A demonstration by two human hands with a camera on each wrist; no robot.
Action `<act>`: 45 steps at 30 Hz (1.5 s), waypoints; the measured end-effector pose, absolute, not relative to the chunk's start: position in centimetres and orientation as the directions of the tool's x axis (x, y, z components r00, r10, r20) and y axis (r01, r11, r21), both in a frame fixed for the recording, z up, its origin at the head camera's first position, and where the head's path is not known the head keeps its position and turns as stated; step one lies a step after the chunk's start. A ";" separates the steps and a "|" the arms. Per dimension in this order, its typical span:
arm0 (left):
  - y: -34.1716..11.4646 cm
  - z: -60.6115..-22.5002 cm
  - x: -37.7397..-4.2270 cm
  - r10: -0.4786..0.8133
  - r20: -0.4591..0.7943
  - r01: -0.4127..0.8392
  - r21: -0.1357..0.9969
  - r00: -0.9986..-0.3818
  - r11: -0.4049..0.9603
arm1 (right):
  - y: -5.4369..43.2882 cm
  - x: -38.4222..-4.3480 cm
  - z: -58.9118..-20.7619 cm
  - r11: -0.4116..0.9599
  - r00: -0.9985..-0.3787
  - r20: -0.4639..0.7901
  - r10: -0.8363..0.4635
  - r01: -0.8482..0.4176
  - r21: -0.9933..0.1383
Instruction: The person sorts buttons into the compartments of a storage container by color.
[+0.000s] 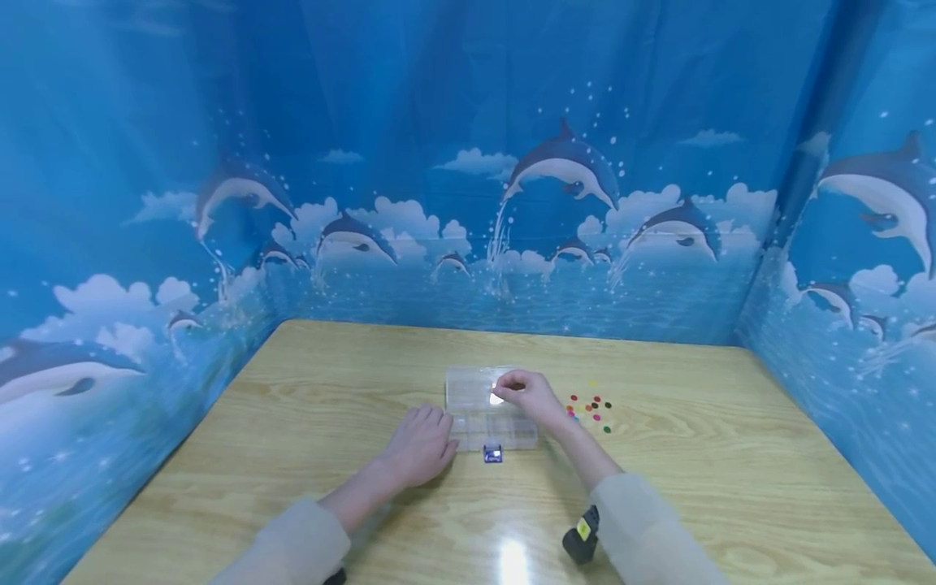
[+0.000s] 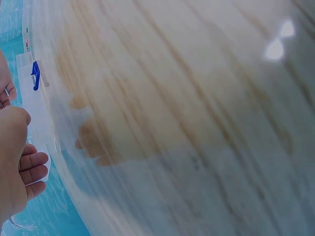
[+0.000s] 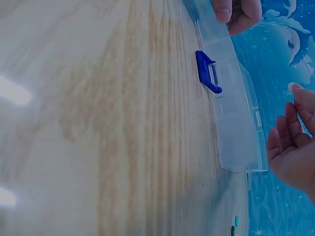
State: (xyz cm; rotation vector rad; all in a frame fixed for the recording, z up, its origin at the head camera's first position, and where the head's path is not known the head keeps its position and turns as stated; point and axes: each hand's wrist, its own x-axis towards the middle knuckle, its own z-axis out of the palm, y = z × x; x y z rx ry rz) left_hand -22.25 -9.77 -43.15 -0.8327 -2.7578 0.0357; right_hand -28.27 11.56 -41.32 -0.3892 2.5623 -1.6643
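A clear plastic box (image 1: 504,439) with a blue latch (image 1: 493,453) lies on the table, its transparent lid (image 1: 468,388) opened back away from the person. My left hand (image 1: 420,445) holds the box's left end, thumb near the front and fingers behind, as the left wrist view shows. Over the lid, my right hand (image 1: 532,396) has thumb and index finger pinched together. Between those tips a small whitish piece (image 3: 291,86) shows in the right wrist view; its kind cannot be made out. The blue latch (image 2: 35,75) hangs at the box's front side.
Several small coloured round pieces (image 1: 596,418) lie scattered on the wooden table (image 1: 731,455), right of the box. Blue curtains (image 1: 468,97) printed with dolphins stand along the table's back and sides. Black wrist gear (image 1: 581,536) hangs below the right sleeve (image 1: 651,520).
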 end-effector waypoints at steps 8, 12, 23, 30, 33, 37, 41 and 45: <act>-9.8 -43.1 -22.2 0.551 0.253 0.543 -0.106 -0.796 0.833 | 10.8 -28.3 -41.3 0.377 -0.956 0.108 -0.273 -0.210 -0.902; -9.8 -43.1 -22.2 0.550 0.254 0.542 -0.107 -0.796 0.834 | 10.4 -28.3 -41.2 0.389 -0.939 0.147 -0.310 -0.266 -0.882; -9.7 -43.0 -22.3 0.549 0.235 0.537 -0.118 -0.802 0.836 | 8.8 -28.2 -41.6 0.390 -0.918 0.183 -0.353 -0.322 -0.863; -9.6 -43.0 -22.3 0.544 0.238 0.533 -0.114 -0.805 0.838 | 8.1 -28.1 -41.8 0.399 -0.911 0.192 -0.365 -0.339 -0.852; -9.6 -43.0 -22.3 0.543 0.241 0.533 -0.109 -0.805 0.839 | 7.9 -28.1 -41.8 0.409 -0.913 0.190 -0.362 -0.338 -0.848; -9.6 -43.0 -22.3 0.543 0.239 0.536 -0.102 -0.805 0.838 | 7.7 -28.0 -41.9 0.409 -0.920 0.162 -0.357 -0.311 -0.858; -9.6 -43.0 -22.3 0.544 0.234 0.536 -0.100 -0.806 0.838 | 7.5 -28.0 -42.0 0.415 -0.924 0.138 -0.357 -0.289 -0.863; -9.6 -43.0 -22.3 0.544 0.237 0.535 -0.106 -0.805 0.838 | 7.3 -28.0 -41.9 0.415 -0.929 0.118 -0.352 -0.268 -0.869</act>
